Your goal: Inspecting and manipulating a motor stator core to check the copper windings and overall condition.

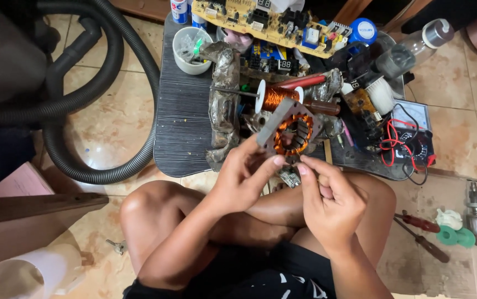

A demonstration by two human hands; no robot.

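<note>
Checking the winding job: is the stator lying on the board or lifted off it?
Lifted: left hand holds the stator tilted above the board; right hand fingers touch its lower edge.

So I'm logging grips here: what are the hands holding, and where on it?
The left hand grips the motor stator by its lower-left corner; the right hand touches its bottom edge with the fingertips.

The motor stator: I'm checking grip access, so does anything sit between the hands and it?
Nothing visible does. The left hand already holds the motor stator at its lower edge, and the right hand touches it from below. The copper wire spool lies behind it, apart.
</note>
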